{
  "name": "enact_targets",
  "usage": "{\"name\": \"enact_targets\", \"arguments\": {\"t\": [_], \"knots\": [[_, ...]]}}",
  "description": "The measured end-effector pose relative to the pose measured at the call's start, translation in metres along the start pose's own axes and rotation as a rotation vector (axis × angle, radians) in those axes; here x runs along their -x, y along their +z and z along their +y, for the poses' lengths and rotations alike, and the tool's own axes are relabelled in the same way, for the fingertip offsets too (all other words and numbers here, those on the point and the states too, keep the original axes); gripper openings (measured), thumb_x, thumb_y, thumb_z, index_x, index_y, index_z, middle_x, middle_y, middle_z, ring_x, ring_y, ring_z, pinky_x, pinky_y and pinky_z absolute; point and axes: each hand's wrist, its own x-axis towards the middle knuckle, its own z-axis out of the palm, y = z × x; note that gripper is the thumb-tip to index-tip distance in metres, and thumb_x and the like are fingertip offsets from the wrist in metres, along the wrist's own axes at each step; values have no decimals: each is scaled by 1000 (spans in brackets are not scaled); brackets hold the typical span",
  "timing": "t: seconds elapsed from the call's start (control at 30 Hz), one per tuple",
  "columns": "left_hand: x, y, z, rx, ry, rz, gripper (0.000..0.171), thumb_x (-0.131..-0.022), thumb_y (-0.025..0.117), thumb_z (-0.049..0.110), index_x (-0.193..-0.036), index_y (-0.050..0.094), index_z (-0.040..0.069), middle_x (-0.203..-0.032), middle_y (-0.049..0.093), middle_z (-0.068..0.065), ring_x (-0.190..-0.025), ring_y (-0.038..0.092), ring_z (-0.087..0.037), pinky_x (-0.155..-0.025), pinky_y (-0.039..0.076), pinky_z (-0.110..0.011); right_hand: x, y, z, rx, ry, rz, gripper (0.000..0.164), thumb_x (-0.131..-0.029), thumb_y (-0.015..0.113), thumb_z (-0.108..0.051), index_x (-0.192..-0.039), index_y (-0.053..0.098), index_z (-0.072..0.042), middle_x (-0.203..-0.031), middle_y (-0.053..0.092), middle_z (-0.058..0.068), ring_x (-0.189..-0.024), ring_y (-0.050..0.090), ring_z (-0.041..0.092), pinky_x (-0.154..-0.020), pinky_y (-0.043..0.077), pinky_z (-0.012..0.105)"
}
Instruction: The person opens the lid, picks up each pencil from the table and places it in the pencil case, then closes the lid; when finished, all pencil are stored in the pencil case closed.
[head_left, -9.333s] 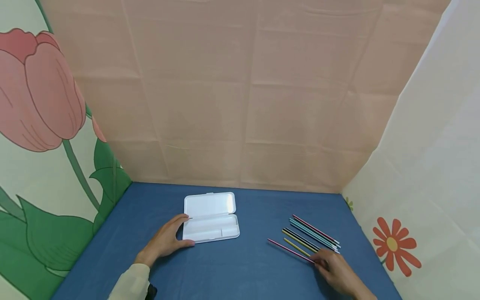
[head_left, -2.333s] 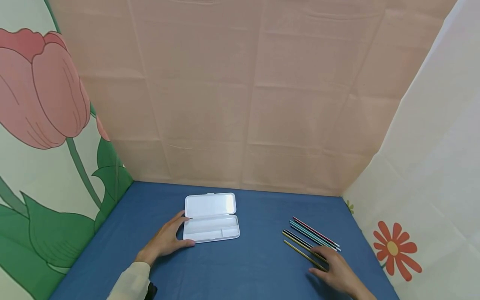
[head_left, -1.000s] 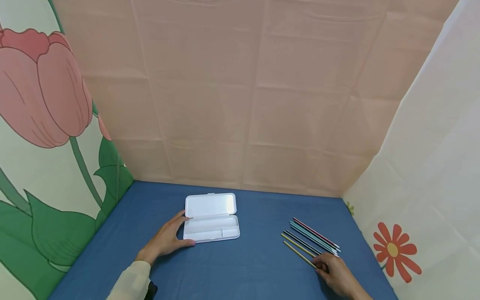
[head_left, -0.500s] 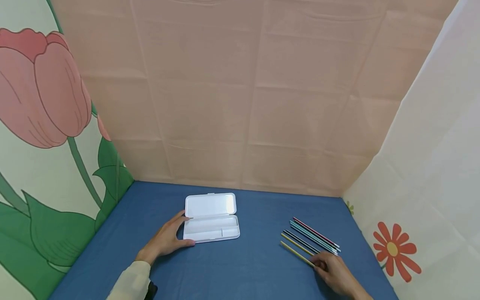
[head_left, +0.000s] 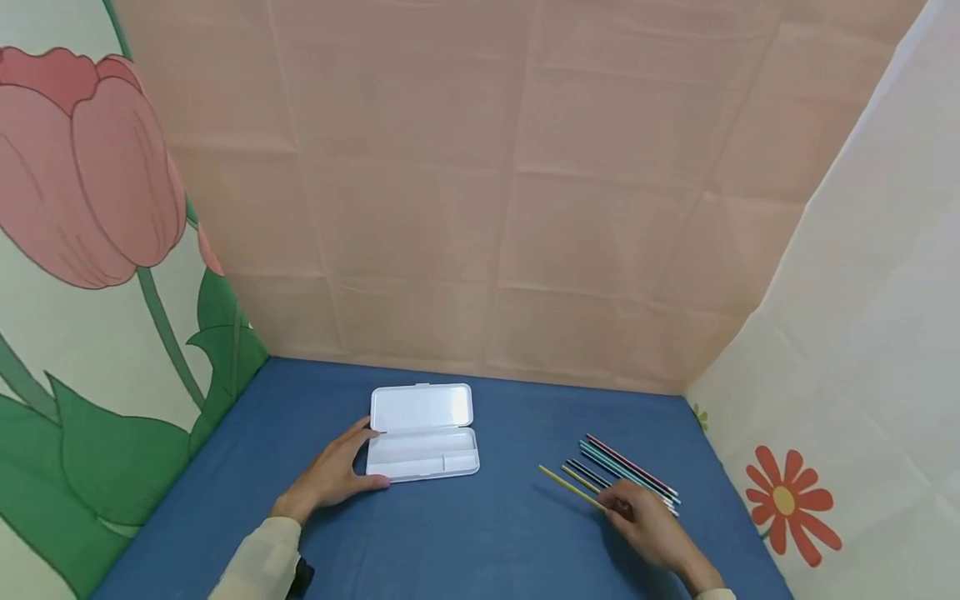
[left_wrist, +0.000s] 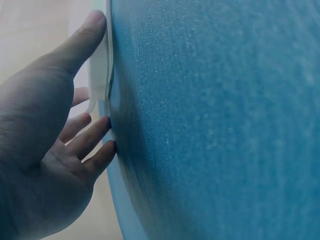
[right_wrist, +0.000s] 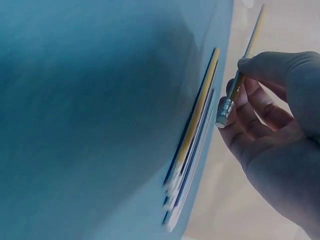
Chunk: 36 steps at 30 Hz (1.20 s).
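Observation:
My right hand (head_left: pixel 648 523) pinches a yellow pencil (right_wrist: pixel 256 31) between thumb and fingers, near its eraser end. In the right wrist view this pencil is lifted off the cloth, its metal ferrule and pale eraser towards the palm. Close by lie several other pencils (head_left: pixel 633 472), side by side and slanting: another yellow one (right_wrist: pixel 200 107), dark ones, teal ones and a red one. My left hand (head_left: pixel 330 477) holds the left end of a white plastic pencil case (head_left: pixel 408 448), thumb at its front corner and forefinger near the hinge. The case stands open, lid back, with a small divider inside.
A blue cloth (head_left: pixel 480 533) covers the table. Behind it hangs a beige backdrop (head_left: pixel 420 208); a tulip-printed sheet (head_left: pixel 82 183) is at the left and a white sheet with a red flower (head_left: pixel 783 500) at the right.
A pink pencil was in my right hand at first and then gone from view. My right hand then took a yellow pencil and has moved left with it. Left hand and case stay put.

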Motion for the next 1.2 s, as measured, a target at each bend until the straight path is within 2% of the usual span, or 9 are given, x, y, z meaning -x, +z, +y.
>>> {"name": "enact_targets", "arguments": {"t": [0.37,0.73,0.93,1.2], "knots": [[0,1,0,-4,-9,-5,96,-85,98,56,-159,60,8,-184,35,-23,-164,43,-54,-128,41,-76,-40,16,-23,-14,-155,7,15,-104,78,-3,-114,82,-14,-98,72,-8,-85,57,-4,-69,51,22],[2,-1,2,-8,-16,-2,95,-85,98,56,-159,60,8,-184,35,-23,-164,44,-54,-128,42,-77,-81,34,-43,-15,-141,-46,15,-107,76,-4,-117,83,-13,-101,73,-7,-86,58,-1,-71,53,23],[3,-1,2,-5,-11,4,96,-86,98,54,-160,59,7,-183,36,-24,-163,44,-55,-127,42,-77,-97,45,-55,-3,-145,-34,15,-105,78,-2,-114,84,-12,-100,73,-7,-87,60,1,-72,56,23],[3,-2,0,-4,3,7,95,-86,97,55,-159,60,6,-183,35,-24,-164,44,-54,-127,42,-77,-120,59,-69,-1,-168,-38,13,-104,79,-2,-112,85,-11,-97,72,-7,-86,59,3,-73,53,23]]}}
